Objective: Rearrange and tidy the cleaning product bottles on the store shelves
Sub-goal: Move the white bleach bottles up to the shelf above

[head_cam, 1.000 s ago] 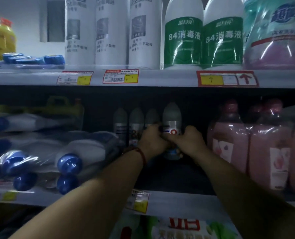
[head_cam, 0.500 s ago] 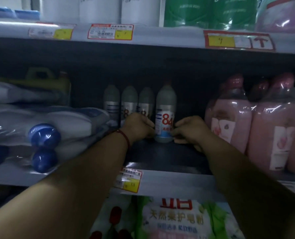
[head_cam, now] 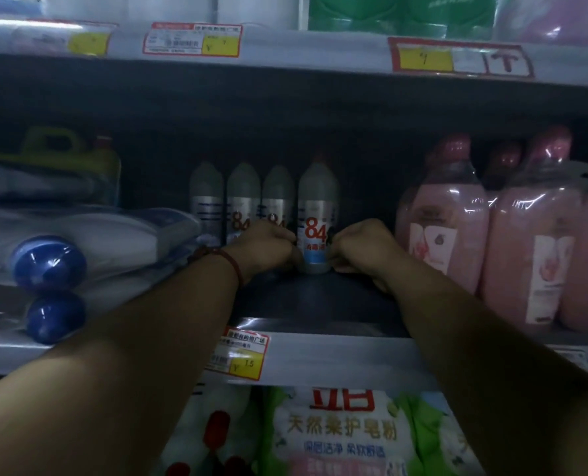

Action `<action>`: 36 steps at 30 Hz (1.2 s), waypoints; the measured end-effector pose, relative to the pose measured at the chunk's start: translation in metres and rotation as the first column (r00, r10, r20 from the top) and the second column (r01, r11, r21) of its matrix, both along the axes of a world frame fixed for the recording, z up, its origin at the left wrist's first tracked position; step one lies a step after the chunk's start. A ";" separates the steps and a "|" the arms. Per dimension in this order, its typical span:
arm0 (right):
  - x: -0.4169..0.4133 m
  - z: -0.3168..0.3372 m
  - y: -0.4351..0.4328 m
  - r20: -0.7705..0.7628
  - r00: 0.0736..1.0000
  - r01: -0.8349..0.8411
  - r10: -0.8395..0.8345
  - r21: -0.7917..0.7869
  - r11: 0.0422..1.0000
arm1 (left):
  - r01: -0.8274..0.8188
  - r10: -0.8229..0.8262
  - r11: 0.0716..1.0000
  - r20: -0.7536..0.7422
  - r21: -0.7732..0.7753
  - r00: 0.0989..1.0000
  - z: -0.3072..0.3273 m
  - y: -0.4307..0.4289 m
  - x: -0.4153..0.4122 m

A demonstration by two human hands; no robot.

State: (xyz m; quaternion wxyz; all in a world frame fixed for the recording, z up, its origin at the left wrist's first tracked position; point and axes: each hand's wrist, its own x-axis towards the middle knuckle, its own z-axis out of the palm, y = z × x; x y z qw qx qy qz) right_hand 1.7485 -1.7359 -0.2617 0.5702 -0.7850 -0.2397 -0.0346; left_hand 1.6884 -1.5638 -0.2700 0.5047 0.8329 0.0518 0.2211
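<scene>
The shelf (head_cam: 337, 352) runs across the whole middle of the frame and it's pretty dark in there. Both forearms reach up from the bottom corners, straight in toward the center. Right side of the frame: big pink jugs (head_cam: 443, 214) in shrink wrap. Left side: wrapped packs with blue caps (head_cam: 114, 242) lying on their sides. Bottom center, under the shelf, is a green and white bag of soap powder (head_cam: 340, 438).

At center there's a row of three small grey bottles (head_cam: 243, 194), and just right of them the "84" bottle (head_cam: 316, 207) stands upright. The left hand (head_cam: 268, 247) and right hand (head_cam: 361, 247) are on either side of its lower half, fingers curled in and gripping it, knuckles facing the camera. A price tag (head_cam: 239, 353) hangs on the shelf edge below, and there's a red bracelet (head_cam: 232, 266) on the left wrist.
</scene>
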 end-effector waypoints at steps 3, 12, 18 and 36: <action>-0.003 0.000 -0.002 0.022 1.000 -0.017 0.018 -0.047 0.999 | -0.014 0.014 1.000 0.012 0.025 1.000 -0.001 0.002 -0.001; 0.009 -0.002 0.005 -0.028 1.000 0.013 -0.010 0.083 0.996 | -0.245 0.242 0.969 0.079 0.027 0.967 -0.003 0.021 0.006; 0.003 -0.002 0.009 -0.147 0.981 -0.130 0.127 -0.012 0.991 | -0.267 0.265 0.963 0.077 0.020 0.961 -0.003 0.020 0.011; 0.008 -0.002 0.010 -0.148 0.977 -0.164 0.155 -0.050 0.985 | -0.279 0.266 0.947 0.099 0.161 0.959 -0.002 0.018 0.009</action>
